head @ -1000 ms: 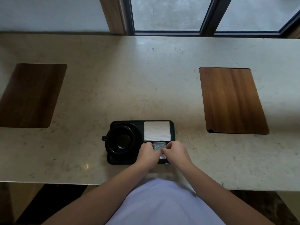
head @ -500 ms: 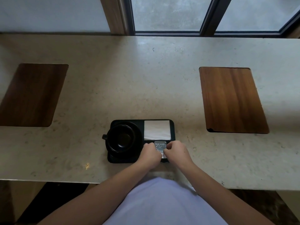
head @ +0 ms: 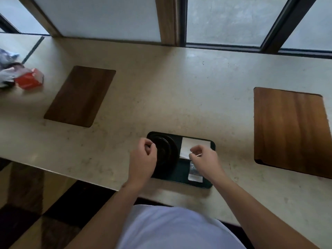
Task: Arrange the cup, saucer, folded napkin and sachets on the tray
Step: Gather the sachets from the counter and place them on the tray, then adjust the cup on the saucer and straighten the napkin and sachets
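Note:
A black tray (head: 181,181) lies near the counter's front edge. On its left half stands a black cup on a black saucer (head: 166,153). A folded white napkin (head: 195,143) fills the tray's far right corner, and the sachets (head: 195,174) lie in a small stack just in front of it. My left hand (head: 142,159) hovers over the cup's left side with its fingers curled, and it hides the handle. My right hand (head: 204,159) hovers over the napkin's near edge, thumb and fingers pinched together. Neither hand touches the sachets.
Two dark wooden boards are set in the beige counter (head: 161,97), one at the left (head: 80,96) and one at the right (head: 291,130). A red packet (head: 29,80) and crumpled wrappers lie at the far left. Window frames run along the back.
Both hands have let go of the sachets and moved apart, the left towards the cup, the right up to the napkin. The view has swung to the left.

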